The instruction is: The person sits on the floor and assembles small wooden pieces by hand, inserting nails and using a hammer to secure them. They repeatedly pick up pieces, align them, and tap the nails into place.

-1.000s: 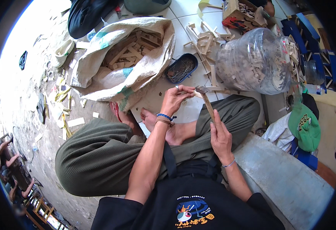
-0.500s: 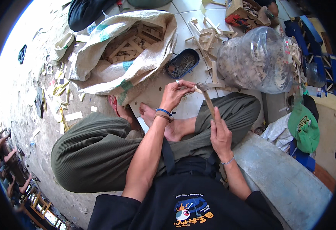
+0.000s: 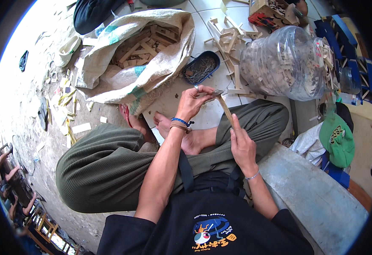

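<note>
My right hand is closed round the wooden handle of a hammer. The hammer's dark metal head meets the fingertips of my left hand, which is closed in a pinch. A small pale piece of wood is held in that pinch, mostly hidden now by the fingers and the hammer head. Both hands are above my crossed legs and bare foot. Just beyond my left hand, a dark blue dish on the tiles holds many thin nails.
A white woven sack full of wood pieces lies far left. Joined wooden strips lie behind the dish. A large clear plastic bottle of wood bits is at right, near a green cap. A grey-blue board is beside my right arm.
The hammer head has come slightly down and left over my left fingertips, covering the pale wood seen there before. My right hand has risen a little with the handle.
</note>
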The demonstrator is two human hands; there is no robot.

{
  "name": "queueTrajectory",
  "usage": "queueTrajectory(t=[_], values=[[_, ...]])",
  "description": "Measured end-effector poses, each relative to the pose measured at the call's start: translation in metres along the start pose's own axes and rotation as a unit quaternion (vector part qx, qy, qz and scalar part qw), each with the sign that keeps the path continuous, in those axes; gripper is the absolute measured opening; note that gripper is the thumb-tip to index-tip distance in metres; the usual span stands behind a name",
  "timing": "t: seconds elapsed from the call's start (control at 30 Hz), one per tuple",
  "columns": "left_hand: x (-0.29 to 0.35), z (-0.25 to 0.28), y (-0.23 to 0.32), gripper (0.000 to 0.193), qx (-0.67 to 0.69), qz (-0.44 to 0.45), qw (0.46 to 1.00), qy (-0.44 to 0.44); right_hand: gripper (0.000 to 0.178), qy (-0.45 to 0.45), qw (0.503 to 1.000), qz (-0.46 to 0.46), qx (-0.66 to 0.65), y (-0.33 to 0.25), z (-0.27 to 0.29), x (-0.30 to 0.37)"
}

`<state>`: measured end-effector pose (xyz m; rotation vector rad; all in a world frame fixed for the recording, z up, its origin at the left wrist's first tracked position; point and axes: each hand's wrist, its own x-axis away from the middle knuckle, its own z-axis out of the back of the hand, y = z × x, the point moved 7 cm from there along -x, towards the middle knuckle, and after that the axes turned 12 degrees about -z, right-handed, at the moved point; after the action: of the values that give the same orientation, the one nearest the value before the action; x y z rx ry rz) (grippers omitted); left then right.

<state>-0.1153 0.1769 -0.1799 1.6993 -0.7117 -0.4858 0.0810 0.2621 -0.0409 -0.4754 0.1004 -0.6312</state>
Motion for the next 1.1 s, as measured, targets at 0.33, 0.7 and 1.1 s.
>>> queueTrajectory(t=[0.33,0.7,1.1], values=[[-0.001,0.0,0.001,0.01,-0.003,-0.017,1.0,0.011,0.066,-0.008,1.0,-0.011,-0.001,-0.003,0.001,0.0],[-0.002,-0.001,0.006,0.009,-0.027,-0.023,0.999,0.007,0.065,-0.009,1.0,-0.021,0.007,-0.001,-0.001,0.001],[-0.002,0.0,0.004,0.01,-0.04,-0.031,0.999,0.012,0.064,0.025,0.999,-0.009,-0.04,-0.004,0.001,0.003]])
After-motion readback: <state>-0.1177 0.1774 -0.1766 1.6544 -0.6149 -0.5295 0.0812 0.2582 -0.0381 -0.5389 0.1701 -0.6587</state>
